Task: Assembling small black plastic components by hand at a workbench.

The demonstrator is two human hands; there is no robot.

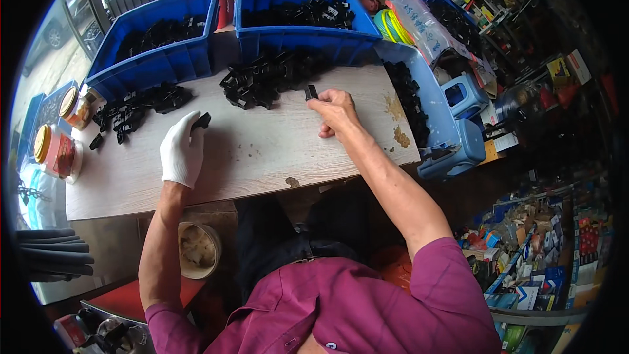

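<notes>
Two jars [60,156], table's left end. Left pile [139,108], black parts, below left bin [164,63], apparently for easy reach. Left hand [182,152], white-gloved, pinching left part [202,120]. Right pile [262,84], similarly below right bin [308,44]. Right hand [339,115], bare, fingertips gripping right part [311,92] low, probably keeping it visible. Table [275,169], pale, brown-patched. Room: crowded shelves [540,317], right.

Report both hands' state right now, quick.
Left hand, gloved: closed on a small black part.
Right hand, bare: closed, pinching another black part.
</notes>
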